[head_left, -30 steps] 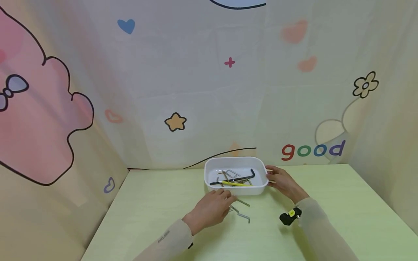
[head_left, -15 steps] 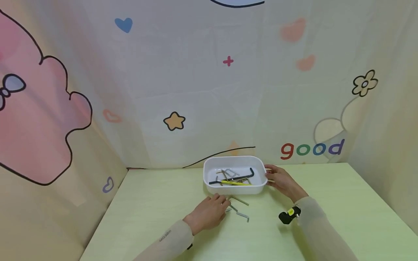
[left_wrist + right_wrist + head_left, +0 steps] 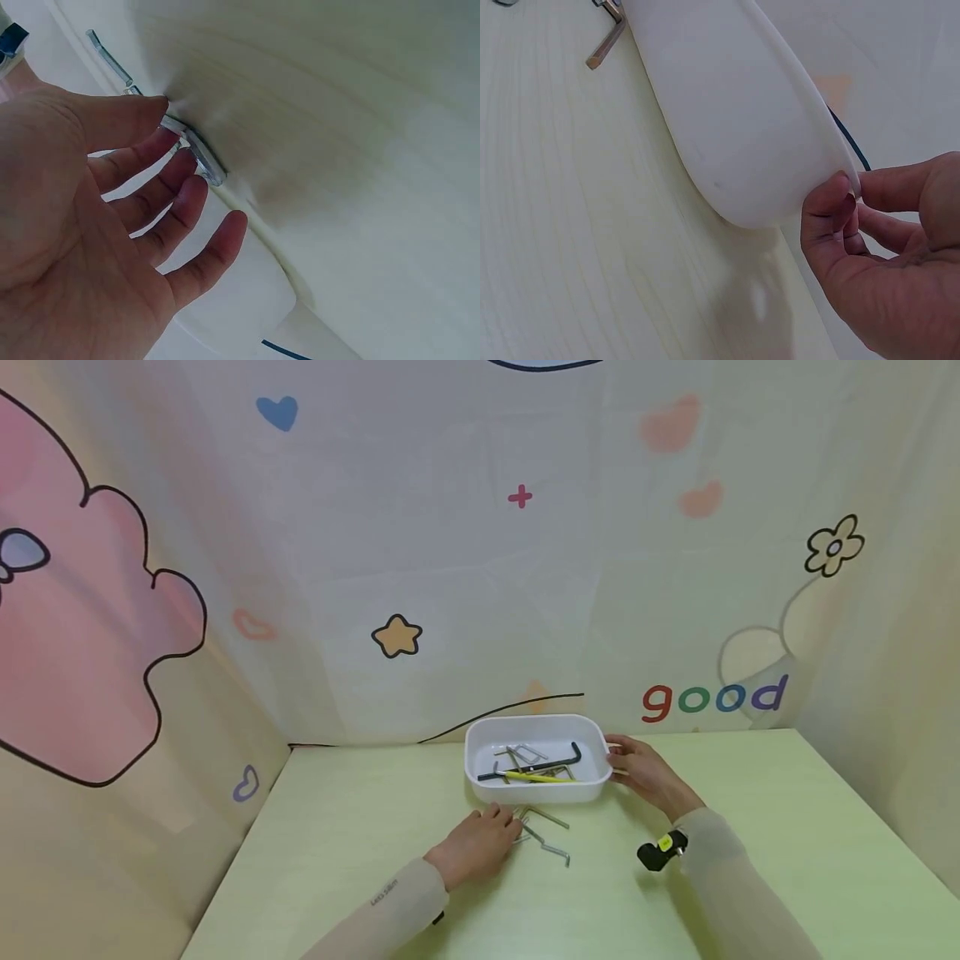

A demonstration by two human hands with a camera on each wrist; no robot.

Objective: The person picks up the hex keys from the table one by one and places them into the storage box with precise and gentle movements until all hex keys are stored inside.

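Observation:
My left hand [image 3: 480, 842] is low over the table in front of the white bin [image 3: 536, 793]. In the left wrist view its thumb and bent fingers come together around the end of a silver hex key [image 3: 204, 159]. Just right of that hand, a silver crank-shaped key [image 3: 555, 850] and a brass-coloured hex key [image 3: 547, 818] lie on the table. My right hand [image 3: 648, 774] pinches the bin's right rim between thumb and fingers. Inside the bin are a black hex key [image 3: 551, 766], a yellow rod [image 3: 536, 777] and several smaller bent keys.
The bin stands at the back of the pale green table [image 3: 360, 810], close to the printed curtain [image 3: 480, 610]. Curtains also rise along both sides. A black device with a yellow label [image 3: 663, 843] is on the right sleeve.
My left hand has drawn slightly left, uncovering more of the loose keys in front of the bin. The right hand keeps its hold on the rim. The head view has shifted a little.

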